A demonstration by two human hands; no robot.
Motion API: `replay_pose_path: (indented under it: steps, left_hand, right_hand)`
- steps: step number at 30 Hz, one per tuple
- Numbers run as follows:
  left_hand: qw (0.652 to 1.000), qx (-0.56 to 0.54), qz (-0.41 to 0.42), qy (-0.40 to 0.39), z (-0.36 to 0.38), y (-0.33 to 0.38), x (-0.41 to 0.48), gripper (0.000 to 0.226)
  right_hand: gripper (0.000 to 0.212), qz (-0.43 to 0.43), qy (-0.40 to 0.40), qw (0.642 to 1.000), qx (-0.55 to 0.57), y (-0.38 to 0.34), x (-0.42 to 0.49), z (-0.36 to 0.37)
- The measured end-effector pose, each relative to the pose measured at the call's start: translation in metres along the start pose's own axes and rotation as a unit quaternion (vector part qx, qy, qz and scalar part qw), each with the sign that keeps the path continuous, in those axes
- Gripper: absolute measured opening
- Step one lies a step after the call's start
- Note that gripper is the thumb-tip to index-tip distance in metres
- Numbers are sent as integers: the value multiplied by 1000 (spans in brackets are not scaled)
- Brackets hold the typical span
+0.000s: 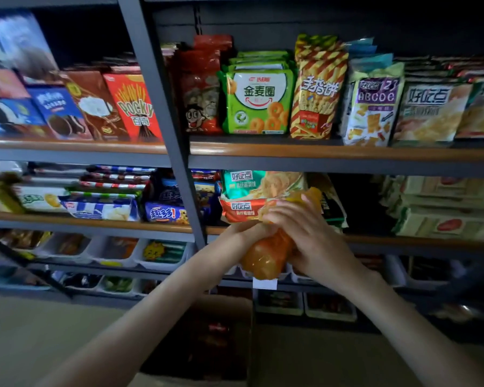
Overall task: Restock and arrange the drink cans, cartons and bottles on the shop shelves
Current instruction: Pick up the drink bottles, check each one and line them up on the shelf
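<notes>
The upper shelf (319, 153) before me runs from nine to three o'clock, split by a grey upright (162, 107). On it a red Pocky box (134, 107) stands at ten, a green ring-snack bag (259, 99) at twelve and a striped bag (317, 90) just beside it. On my middle shelf (95, 220) a blue biscuit pack (165, 213) lies at nine and stacked pale packs (444, 219) at three. White trays (115, 251) sit lower, at eight.
</notes>
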State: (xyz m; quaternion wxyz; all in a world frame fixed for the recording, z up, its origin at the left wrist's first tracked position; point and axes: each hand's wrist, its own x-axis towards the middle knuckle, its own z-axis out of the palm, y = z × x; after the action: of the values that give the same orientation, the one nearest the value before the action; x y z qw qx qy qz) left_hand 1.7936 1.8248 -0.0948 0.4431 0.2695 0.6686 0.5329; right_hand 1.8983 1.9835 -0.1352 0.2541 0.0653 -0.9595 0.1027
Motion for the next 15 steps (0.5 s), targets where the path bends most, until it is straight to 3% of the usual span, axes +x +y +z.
replay_pose_path:
  steps: [2,4,5,9,12,15]
  left_hand:
    - [999,3,44,14,-6,6,-7,36]
    - [992,50,108,35,-5,10,-16,20]
    - [984,94,145,46,-3,9,-18,23]
    - [916,298,254,87,0,-14,-2,76]
    - [924,314,218,27,8,-25,11,104]
    - [937,291,193,17,19,-30,21,115]
  right_hand:
    - [64,66,33,990,121,-2,5,1]
    - [66,199,55,941,268,-5,11,-3]
    - [69,264,55,908,321,-7,15,-7]
    - [66,345,45,829,438,-3,16,-10]
    - [50,340,52,778,525,0,14,-12]
    - [41,340,59,736,583,1,15,-18]
